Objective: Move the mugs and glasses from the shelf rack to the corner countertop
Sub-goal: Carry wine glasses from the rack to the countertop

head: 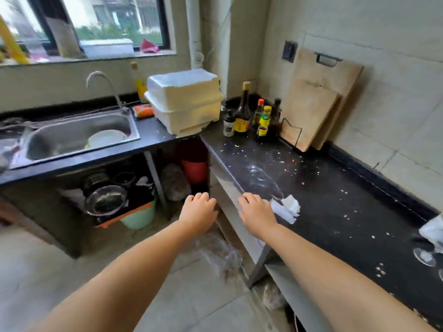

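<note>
Over the dark countertop (335, 200) near its front edge, I have my right hand (257, 213) curled around something white and crumpled (286, 208), perhaps tissue, with what looks like the stem of a clear glass (260, 176) lying stretched away from it toward the corner; the blur keeps me from being sure how the fingers grip. My left hand (199, 212) hangs off the counter, over the floor, fingers bent downward, and I cannot tell whether it holds the faint glassy smear (215, 252) beneath its wrist. I judge this the setting-down step, so I would ease the glass upright onto a bare patch short of the sauce bottles (251, 116) and cutting boards (318, 111), let the base meet the surface before loosening my grip, and mind the crumbs scattered there. At the far right edge another stemmed glass (429, 248) sits, stuffed with white paper. As for containers, the sink (72, 135) holds a pale bowl (105, 138), the white lidded box (184, 101) is shut, and the open shelf below holds a steel bowl (105, 200) and a green basin (139, 216).
</note>
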`<state>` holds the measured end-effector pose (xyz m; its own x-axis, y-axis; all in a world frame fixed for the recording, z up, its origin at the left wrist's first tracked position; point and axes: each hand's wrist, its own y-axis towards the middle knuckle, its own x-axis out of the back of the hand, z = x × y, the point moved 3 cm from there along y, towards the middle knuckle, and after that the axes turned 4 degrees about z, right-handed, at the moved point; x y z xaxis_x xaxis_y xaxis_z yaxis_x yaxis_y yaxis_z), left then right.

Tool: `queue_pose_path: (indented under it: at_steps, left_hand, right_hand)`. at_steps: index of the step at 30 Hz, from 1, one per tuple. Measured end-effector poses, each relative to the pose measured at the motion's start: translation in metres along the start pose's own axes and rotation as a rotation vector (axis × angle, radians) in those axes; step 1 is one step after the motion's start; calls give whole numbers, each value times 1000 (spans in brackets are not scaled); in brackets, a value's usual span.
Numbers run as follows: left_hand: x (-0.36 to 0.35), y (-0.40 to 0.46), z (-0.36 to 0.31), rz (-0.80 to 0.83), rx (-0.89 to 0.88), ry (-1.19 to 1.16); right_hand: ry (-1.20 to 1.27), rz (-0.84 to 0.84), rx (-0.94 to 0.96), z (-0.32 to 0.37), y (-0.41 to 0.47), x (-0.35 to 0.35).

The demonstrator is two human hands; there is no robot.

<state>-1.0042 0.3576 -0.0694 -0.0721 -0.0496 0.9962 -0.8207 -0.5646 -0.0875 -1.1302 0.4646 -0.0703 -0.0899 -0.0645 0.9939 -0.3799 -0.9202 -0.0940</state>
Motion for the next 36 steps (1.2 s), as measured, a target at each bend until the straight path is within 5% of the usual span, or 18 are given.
queue_pose_path:
  at_steps: [14,36]
  left_hand:
    - [-10,-237,265,-35,564,-69]
    - [3,-306,543,17,1051,-110]
  right_hand:
    - [-58,67,523,363,20,-8]
    - [-60,114,958,669,193,-7]
